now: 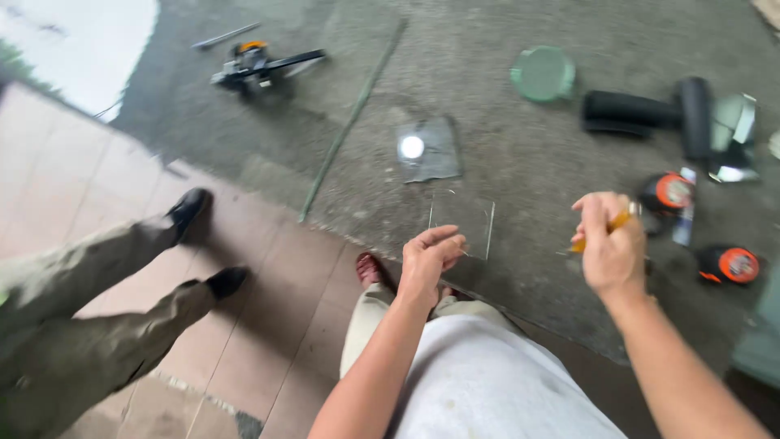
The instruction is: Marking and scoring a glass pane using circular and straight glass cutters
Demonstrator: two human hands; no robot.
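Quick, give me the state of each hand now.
Left hand: holding the clear glass pane by its edge.
Right hand: closed on a yellow-handled tool.

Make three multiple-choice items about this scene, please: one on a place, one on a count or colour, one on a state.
1. Where does the round green lid lie?
A. on the grey concrete floor
B. on the tiled floor
C. in the left hand

2. How many orange-and-black tape measures show near the right hand?
A. one
B. two
C. four

3. What is the left hand doing?
A. resting flat on the tiles
B. holding a clear glass pane by its edge
C. gripping a hammer

Answers:
1. A, the lid sits on the concrete at the top, far from the tiles.
2. B, one tape measure lies above and another tape measure lies lower right.
3. B, its fingers close on the pane's lower left edge.
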